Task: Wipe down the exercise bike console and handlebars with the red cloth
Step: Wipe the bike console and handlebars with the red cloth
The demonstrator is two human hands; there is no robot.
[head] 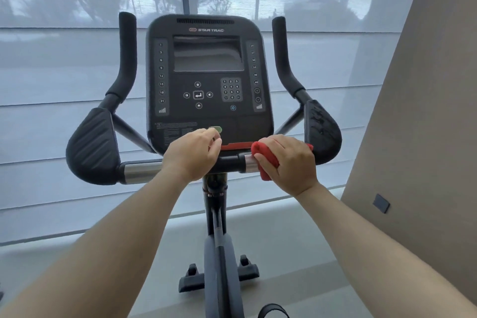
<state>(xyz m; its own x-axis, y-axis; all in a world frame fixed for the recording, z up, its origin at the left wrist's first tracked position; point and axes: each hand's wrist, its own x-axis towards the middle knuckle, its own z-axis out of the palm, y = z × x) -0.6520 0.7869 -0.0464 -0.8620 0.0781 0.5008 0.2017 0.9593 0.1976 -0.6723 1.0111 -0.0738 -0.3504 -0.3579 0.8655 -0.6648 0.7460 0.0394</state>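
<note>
Far left: left elbow pad hangs off the end of the crossbar, open air all around its outer edge. Above it the left upright grip stands near vertical and well apart from the console's left edge – a clear gap between them.

Left hand sits curled over the crossbar just left of centre, fingers loosely bent toward the console's bottom lip near a small green button. Can't tell if it actually grips the bar or just rests there.

Console is centred, tilted back, long axis running up and down, screen dark, keypad lower right. Its bottom edge sits just above the crossbar, so there's little room there.

Red cloth is bunched on the crossbar right of centre, draped over the chrome sleeve, long axis roughly vertical – across the bar, not along it. Right hand presses down on top of it, fingers closed around cloth and bar.

Right elbow pad starts immediately right of that hand; the cloth's upper edge nearly touches it. Right upright grip stands above. A beige wall is close on the right, so less clearance there than on the left.
</note>
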